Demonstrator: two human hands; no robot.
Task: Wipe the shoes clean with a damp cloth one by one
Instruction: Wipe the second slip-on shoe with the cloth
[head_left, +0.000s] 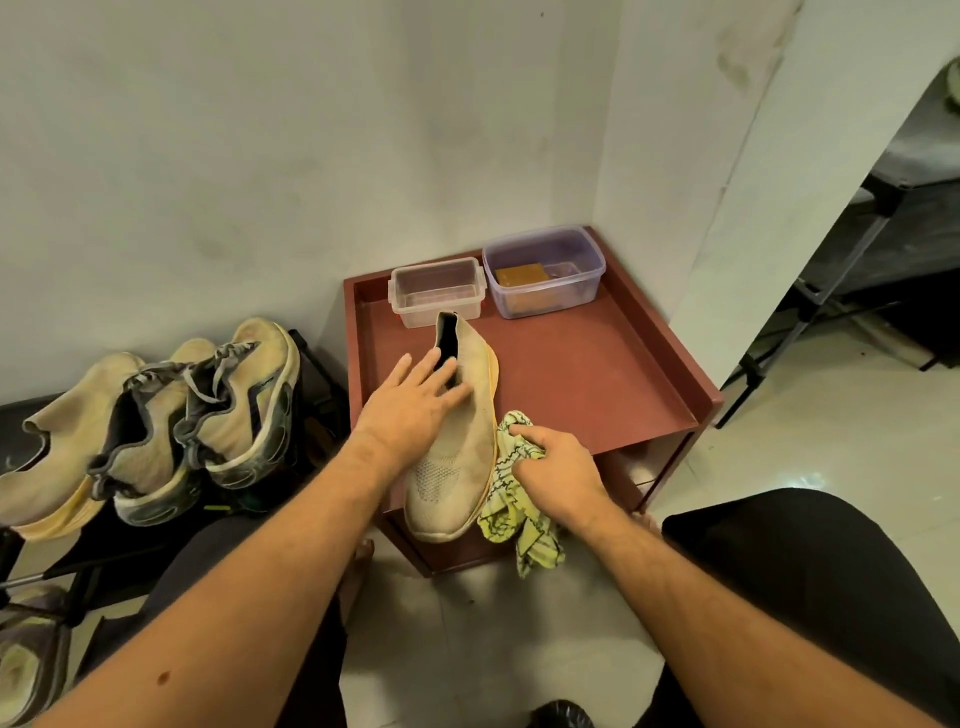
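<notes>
Red table, empty tub, block-filled tub

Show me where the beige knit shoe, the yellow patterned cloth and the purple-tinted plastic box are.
beige knit shoe (449, 467): head view, on its toe mesh.
yellow patterned cloth (506, 512): head view, on its hanging fold.
purple-tinted plastic box (545, 299): head view, on its front wall.
</notes>
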